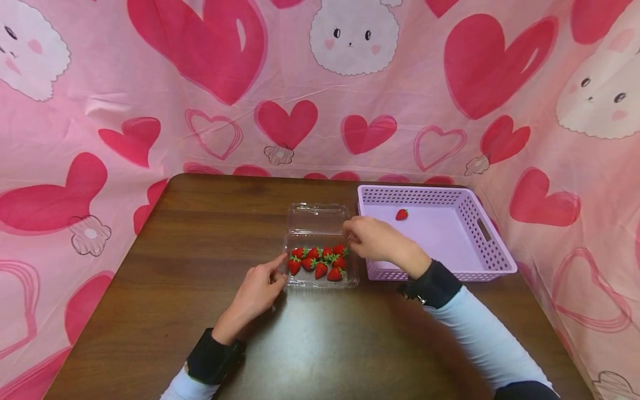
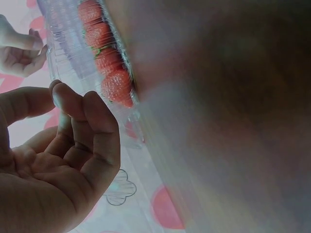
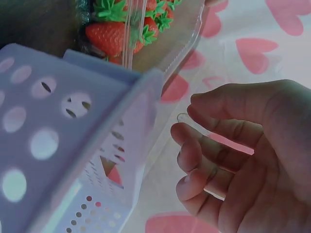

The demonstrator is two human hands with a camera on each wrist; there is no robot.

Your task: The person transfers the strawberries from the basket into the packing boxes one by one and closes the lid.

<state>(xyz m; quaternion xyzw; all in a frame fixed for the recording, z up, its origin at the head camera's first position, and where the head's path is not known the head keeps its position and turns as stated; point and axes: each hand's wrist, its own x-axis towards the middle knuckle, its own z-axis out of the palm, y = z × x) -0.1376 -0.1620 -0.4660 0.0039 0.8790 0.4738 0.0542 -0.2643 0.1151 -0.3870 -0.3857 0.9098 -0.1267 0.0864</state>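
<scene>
A clear plastic clamshell box (image 1: 322,284) lies unfolded on the table, with several red strawberries (image 1: 320,270) in its base. The box's lid (image 1: 316,218) is tipped back on the far side. At the base's left side is my left hand (image 1: 257,289), its index finger reaching the rim and its thumb near the front corner. My right hand (image 1: 376,240) is at the lid's right edge, beside the hinge. In the right wrist view, a bit of clear plastic (image 3: 182,117) shows at the pinching fingertips of that hand; no strawberry is seen there.
To the right stands a purple perforated basket (image 1: 482,272), close beside the box and under my right wrist. One strawberry (image 1: 402,214) lies inside near its far left corner. Pink heart-patterned cloth (image 1: 290,83) hangs behind the brown table (image 1: 210,222) and along its sides.
</scene>
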